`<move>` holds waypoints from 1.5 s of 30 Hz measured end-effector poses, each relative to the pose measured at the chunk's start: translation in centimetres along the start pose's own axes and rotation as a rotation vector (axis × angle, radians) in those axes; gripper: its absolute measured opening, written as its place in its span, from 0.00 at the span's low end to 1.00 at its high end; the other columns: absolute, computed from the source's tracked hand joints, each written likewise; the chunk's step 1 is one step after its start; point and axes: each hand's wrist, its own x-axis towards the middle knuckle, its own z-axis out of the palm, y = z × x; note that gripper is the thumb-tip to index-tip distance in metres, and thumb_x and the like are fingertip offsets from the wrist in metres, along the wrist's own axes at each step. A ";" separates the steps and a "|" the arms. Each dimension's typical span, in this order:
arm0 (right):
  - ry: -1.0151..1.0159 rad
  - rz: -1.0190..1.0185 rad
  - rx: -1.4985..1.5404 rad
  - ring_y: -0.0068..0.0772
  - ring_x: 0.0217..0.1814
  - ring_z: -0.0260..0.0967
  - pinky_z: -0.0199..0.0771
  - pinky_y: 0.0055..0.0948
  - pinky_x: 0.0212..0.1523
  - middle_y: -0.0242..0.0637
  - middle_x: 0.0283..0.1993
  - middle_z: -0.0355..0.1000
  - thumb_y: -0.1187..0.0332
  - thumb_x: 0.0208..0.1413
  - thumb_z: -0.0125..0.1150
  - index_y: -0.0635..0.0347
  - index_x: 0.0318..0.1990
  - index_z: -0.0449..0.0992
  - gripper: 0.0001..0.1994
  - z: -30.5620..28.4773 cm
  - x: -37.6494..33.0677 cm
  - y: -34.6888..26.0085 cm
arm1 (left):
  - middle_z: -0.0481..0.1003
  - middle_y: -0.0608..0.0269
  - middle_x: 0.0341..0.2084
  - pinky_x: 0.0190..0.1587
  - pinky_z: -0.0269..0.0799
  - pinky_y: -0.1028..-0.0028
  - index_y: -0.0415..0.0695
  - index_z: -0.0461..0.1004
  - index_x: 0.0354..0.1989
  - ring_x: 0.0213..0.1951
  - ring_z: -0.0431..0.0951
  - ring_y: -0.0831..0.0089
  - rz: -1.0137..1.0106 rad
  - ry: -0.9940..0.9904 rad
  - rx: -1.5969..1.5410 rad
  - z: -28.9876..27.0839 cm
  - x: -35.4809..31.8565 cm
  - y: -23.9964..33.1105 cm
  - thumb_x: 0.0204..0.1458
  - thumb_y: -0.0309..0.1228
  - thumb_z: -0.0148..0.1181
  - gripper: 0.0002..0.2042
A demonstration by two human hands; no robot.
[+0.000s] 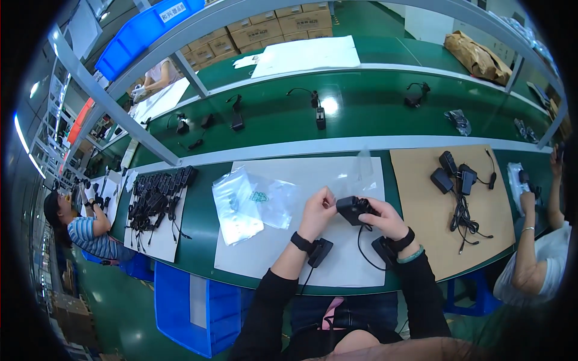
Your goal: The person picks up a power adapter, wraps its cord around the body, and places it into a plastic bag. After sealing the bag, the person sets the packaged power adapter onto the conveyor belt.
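"Where's the black power adapter [348, 209]?"
"Over the white work sheet [271, 265], clasped in the right hand [388, 220]."
"And the left hand [318, 210]?"
"Just beside it, fingers bent, near a clear plastic bag [365, 173]; I can't tell whether they grip anything."

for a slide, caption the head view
Right hand holds a black power adapter over a white sheet, left hand beside it.

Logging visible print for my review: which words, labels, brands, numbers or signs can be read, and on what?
Blue bin: white label, dark characters; wording not copied here.
Stacked cartons: dark print, too small to read surely.
Clear bag: green printed mark, too blurred to read.
Black adapter in the right hand: no readable text.
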 end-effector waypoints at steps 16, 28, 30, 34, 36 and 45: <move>-0.069 -0.090 0.111 0.27 0.55 0.60 0.57 0.25 0.57 0.39 0.57 0.62 0.73 0.50 0.55 0.66 0.56 0.62 0.24 1.1 0.4 -0.9 | 0.62 0.73 0.20 0.24 0.59 0.85 0.43 0.61 0.33 0.23 0.63 0.87 -0.065 0.293 -0.129 -0.5 0.3 1.4 0.53 0.25 0.54 0.07; 0.277 -0.112 -0.320 0.32 0.62 0.58 0.54 0.26 0.60 0.43 0.61 0.60 0.72 0.53 0.54 0.63 0.61 0.58 0.26 1.6 1.3 2.5 | 0.66 0.72 0.21 0.27 0.58 0.84 0.42 0.69 0.32 0.24 0.63 0.85 -0.147 -0.038 -0.270 0.9 -0.3 1.6 0.52 0.29 0.57 0.05; 0.267 -0.075 -0.344 0.32 0.61 0.58 0.55 0.26 0.60 0.43 0.60 0.61 0.72 0.53 0.54 0.63 0.61 0.57 0.27 1.8 1.4 2.5 | 0.67 0.71 0.22 0.27 0.59 0.83 0.42 0.70 0.32 0.25 0.65 0.82 0.049 0.083 -0.159 1.4 -0.2 1.6 0.52 0.30 0.57 0.05; 0.292 -0.064 -0.511 0.37 0.54 0.66 0.63 0.29 0.53 0.44 0.54 0.66 0.70 0.54 0.54 0.60 0.60 0.59 0.25 1.9 1.5 2.8 | 0.68 0.69 0.22 0.28 0.62 0.81 0.42 0.70 0.32 0.25 0.67 0.79 0.131 0.129 0.007 2.1 -0.7 3.0 0.50 0.29 0.58 0.05; 0.259 -0.044 -0.696 0.36 0.50 0.68 0.66 0.28 0.49 0.42 0.51 0.68 0.70 0.55 0.52 0.61 0.58 0.61 0.22 1.7 1.6 2.7 | 0.69 0.69 0.22 0.29 0.63 0.81 0.42 0.70 0.32 0.26 0.68 0.77 0.122 0.119 0.061 2.4 -0.8 3.1 0.50 0.28 0.58 0.05; 0.235 0.170 0.672 0.27 0.40 0.70 0.70 0.21 0.39 0.37 0.42 0.71 0.72 0.56 0.49 0.64 0.54 0.65 0.17 -1.0 1.3 2.7 | 0.71 0.60 0.26 0.30 0.67 0.74 0.42 0.72 0.31 0.29 0.71 0.67 0.408 -0.110 0.447 1.1 -0.2 2.5 0.45 0.27 0.61 0.06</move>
